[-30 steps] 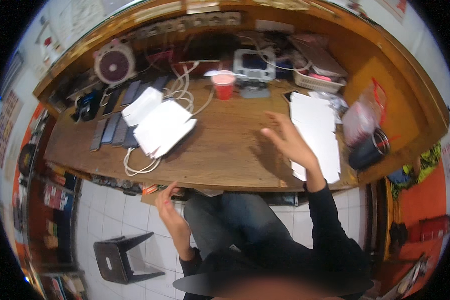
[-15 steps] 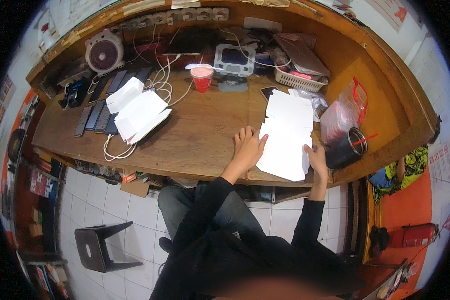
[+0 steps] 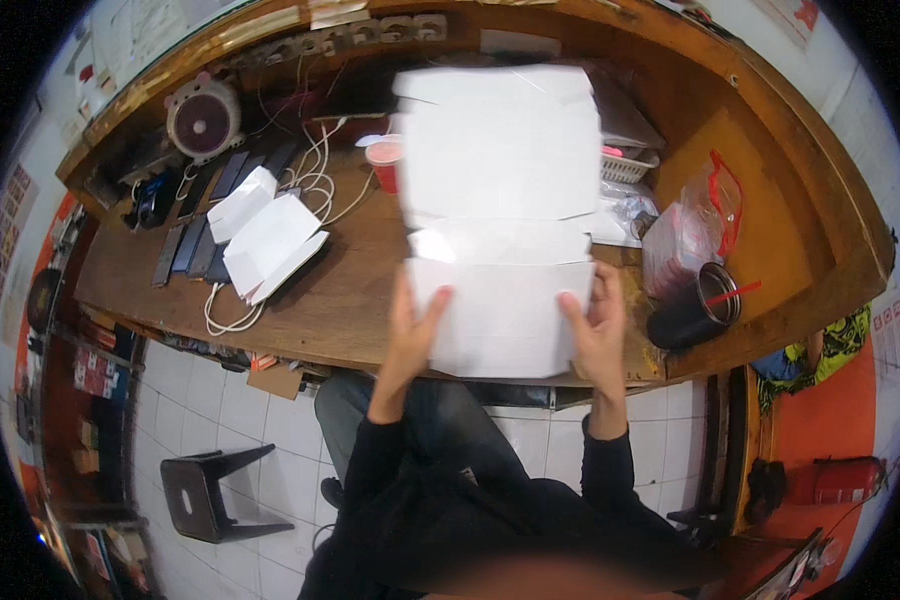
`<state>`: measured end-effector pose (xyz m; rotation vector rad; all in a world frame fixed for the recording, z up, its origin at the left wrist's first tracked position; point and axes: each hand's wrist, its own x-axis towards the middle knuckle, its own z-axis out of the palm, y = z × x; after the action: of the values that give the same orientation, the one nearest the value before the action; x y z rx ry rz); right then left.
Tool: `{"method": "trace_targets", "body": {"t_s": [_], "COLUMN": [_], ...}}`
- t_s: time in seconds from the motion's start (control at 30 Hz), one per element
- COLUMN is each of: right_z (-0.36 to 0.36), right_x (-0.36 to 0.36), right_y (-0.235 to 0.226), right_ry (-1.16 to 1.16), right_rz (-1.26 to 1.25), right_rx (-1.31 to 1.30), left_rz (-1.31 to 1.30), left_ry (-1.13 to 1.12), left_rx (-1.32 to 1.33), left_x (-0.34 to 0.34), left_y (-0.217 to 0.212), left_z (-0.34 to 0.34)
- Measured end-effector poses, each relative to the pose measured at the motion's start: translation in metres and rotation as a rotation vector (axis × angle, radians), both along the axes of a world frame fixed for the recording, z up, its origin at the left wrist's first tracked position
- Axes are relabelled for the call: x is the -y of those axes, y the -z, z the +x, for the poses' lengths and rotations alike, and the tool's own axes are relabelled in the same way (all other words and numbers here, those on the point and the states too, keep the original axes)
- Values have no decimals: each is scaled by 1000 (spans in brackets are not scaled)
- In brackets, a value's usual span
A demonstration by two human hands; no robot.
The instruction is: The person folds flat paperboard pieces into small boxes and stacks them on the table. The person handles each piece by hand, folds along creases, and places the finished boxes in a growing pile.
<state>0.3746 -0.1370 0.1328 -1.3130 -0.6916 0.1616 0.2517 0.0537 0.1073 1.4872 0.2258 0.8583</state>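
Cardboard sheet (image 3: 500,150), white, notched: held up over the desk (image 3: 360,250), before the person. Left hand (image 3: 406,328): thumb on the near face, fingers around the left edge, closed on it. Right hand (image 3: 600,330): matching grip opposite, seemingly to keep so broad a sheet steady. White box (image 3: 275,240), part-folded: left, overlapping phones (image 3: 187,248).

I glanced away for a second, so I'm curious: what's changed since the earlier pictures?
The creased white card sheet, which lay at the right of the desk, has been lifted and shifted left. The left hand and right hand have taken hold of its sides. The folded white card, fan and dark tumbler stayed put.
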Motion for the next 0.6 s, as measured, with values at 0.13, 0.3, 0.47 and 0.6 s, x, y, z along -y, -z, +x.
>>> {"method": "trace_targets", "body": {"t_s": [0.13,0.3,0.47,0.6], "right_z": [-19,-10,-9,-10], "right_x": [-44,-92,-101,-74], "right_y": [-2,34,68,68], "right_ry": [-132,-151,-165,-168], "right_rz": [68,-66,-221,-157], "right_rx": [41,147,-1,41], "left_rz": [54,162,119,103], "left_ry": [-113,-251,-282,-210], "left_rx": [15,-148,-141,-215], "left_x": [-29,-54,-55,-39], "left_y": [-27,-18,2,0], "left_z": [-47,-47,-42,-56]}}
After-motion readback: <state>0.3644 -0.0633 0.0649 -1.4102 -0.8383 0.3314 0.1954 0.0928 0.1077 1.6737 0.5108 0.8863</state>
